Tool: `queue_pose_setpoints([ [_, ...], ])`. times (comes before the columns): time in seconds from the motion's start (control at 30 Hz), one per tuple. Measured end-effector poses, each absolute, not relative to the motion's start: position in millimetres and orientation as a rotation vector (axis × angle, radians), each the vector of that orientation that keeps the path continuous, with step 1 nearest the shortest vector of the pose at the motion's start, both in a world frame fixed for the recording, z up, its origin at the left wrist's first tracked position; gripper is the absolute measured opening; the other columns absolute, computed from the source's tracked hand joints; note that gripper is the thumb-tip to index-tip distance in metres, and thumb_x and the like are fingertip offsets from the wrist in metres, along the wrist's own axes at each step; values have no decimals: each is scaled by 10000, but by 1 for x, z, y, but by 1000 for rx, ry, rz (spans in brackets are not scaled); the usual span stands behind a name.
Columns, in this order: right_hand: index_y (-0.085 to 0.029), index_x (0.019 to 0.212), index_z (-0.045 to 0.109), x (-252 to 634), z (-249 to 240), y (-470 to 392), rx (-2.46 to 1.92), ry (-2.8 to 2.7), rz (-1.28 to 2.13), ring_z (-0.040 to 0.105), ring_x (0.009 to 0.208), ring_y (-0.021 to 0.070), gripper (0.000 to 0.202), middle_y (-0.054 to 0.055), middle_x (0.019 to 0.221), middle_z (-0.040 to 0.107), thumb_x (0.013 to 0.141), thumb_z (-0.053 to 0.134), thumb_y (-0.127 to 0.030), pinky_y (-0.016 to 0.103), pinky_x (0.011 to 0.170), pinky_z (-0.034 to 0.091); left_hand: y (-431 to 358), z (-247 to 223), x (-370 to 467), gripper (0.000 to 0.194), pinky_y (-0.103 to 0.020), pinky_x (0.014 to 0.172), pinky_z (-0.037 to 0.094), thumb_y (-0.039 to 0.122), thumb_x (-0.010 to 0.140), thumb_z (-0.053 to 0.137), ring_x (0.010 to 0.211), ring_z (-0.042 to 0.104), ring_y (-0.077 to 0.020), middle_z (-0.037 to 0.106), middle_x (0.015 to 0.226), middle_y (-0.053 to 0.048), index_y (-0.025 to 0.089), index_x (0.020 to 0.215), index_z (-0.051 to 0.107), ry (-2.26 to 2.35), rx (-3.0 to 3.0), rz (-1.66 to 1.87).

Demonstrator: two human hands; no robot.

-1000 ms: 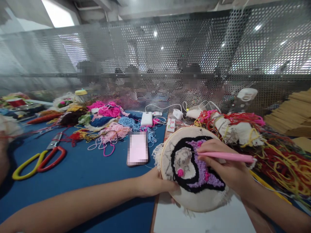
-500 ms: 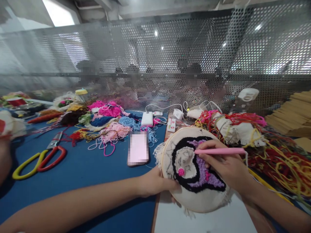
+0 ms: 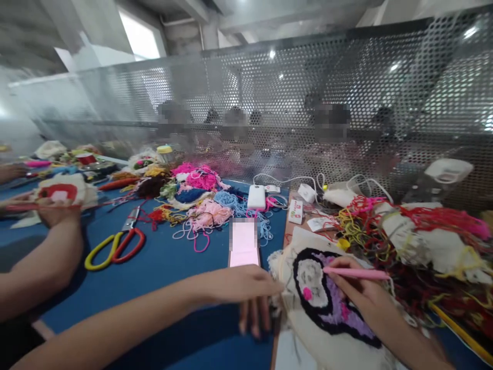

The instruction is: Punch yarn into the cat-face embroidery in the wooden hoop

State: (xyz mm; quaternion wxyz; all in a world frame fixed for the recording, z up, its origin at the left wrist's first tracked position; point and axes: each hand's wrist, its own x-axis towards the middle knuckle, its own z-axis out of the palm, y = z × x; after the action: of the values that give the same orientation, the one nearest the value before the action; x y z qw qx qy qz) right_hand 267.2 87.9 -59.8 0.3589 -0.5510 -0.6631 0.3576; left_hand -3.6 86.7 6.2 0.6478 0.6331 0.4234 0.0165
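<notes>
My right hand (image 3: 360,290) grips a pink punch needle (image 3: 364,273), its tip against the black and white part of a round embroidery hoop (image 3: 296,329). The cream cloth carries a tufted picture: black outline, purple fill, pink spots and a pale middle. White yarn hangs from the tool's rear end. My left hand (image 3: 250,290), slightly blurred, is beside the hoop's left edge with its fingers apart and hanging downward; whether its thumb touches the rim, I cannot tell. Just behind that hand lies a phone (image 3: 244,244) with a pale pink screen.
Scissors (image 3: 122,239) with yellow and red handles lie left on the blue table. Yarn heaps (image 3: 211,213) line the back, and tangled yarn (image 3: 435,226) fills the right. A white power bank (image 3: 256,197) has a cable. Another person's arm (image 3: 63,246) and tufted cloth are at far left.
My left hand has let go of the hoop's rim and opened out to its left. The hoop looks tilted flatter. The view has swung left, showing more of the neighbouring person.
</notes>
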Motion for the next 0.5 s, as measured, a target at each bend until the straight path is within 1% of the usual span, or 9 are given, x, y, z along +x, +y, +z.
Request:
queue_pose_setpoints([
  [0.03, -227, 932, 551, 266, -59, 87, -1441, -1702, 931, 483, 524, 134, 262, -27, 657, 518, 836, 499, -464, 240, 479, 408, 87, 6, -18, 453, -333, 540, 514, 516, 862, 397, 592, 617, -182, 647, 694, -75, 138, 880, 644, 1196, 1714, 152],
  [0.07, -227, 922, 560, 264, -58, 87, -1457, -1686, 934, 478, 510, 135, 264, -31, 631, 514, 830, 501, -467, 240, 472, 403, 88, 4, -31, 434, -362, 620, 520, 488, 874, 386, 673, 620, -197, 642, 725, -82, 142, 848, 645, 1417, 1999, 307],
  [0.1, -227, 908, 569, 262, -57, 86, -1467, -1665, 932, 474, 498, 135, 264, -34, 607, 510, 822, 505, -469, 240, 468, 401, 91, 1, -43, 414, -401, 718, 509, 452, 890, 365, 785, 616, -218, 648, 802, -97, 146, 882, 644, 1552, 2238, 445],
  [0.17, -229, 884, 578, 259, -56, 85, -1476, -1623, 923, 473, 487, 137, 260, -39, 574, 500, 809, 514, -470, 240, 469, 402, 99, -10, -61, 402, -453, 879, 450, 431, 903, 367, 1024, 556, -254, 623, 1069, -129, 169, 1095, 604, 1641, 2524, 570],
  [0.2, -231, 880, 579, 258, -55, 85, -1481, -1609, 927, 479, 488, 138, 255, -38, 575, 505, 804, 520, -468, 240, 472, 408, 104, -15, -67, 437, -486, 951, 396, 456, 897, 383, 1155, 479, -280, 550, 1235, -138, 198, 1207, 552, 1648, 2611, 540],
  [0.27, -238, 882, 574, 258, -56, 86, -1499, -1599, 927, 491, 491, 137, 245, -34, 592, 523, 798, 531, -464, 238, 477, 421, 108, -23, -71, 505, -525, 1017, 320, 519, 881, 391, 1296, 331, -319, 387, 1419, -121, 258, 1305, 479, 1621, 2691, 389],
  [0.3, -241, 885, 573, 259, -56, 86, -1508, -1604, 916, 496, 495, 138, 239, -31, 604, 532, 800, 531, -462, 236, 478, 428, 108, -26, -71, 527, -538, 1028, 302, 549, 872, 389, 1323, 286, -332, 341, 1453, -109, 279, 1317, 469, 1610, 2697, 309],
  [0.33, -245, 886, 573, 261, -56, 87, -1517, -1620, 900, 499, 496, 138, 232, -28, 611, 538, 805, 528, -458, 234, 474, 434, 105, -27, -70, 540, -540, 1026, 305, 573, 863, 383, 1329, 275, -339, 335, 1459, -102, 289, 1314, 474, 1598, 2687, 241],
  [0.5, -263, 899, 587, 271, -58, 90, -1513, -1818, 854, 547, 511, 146, 200, -20, 640, 583, 818, 527, -435, 225, 485, 486, 80, -20, -64, 534, -536, 1012, 338, 621, 820, 421, 1302, 327, -342, 412, 1420, -71, 313, 1233, 562, 1630, 2602, 151],
])
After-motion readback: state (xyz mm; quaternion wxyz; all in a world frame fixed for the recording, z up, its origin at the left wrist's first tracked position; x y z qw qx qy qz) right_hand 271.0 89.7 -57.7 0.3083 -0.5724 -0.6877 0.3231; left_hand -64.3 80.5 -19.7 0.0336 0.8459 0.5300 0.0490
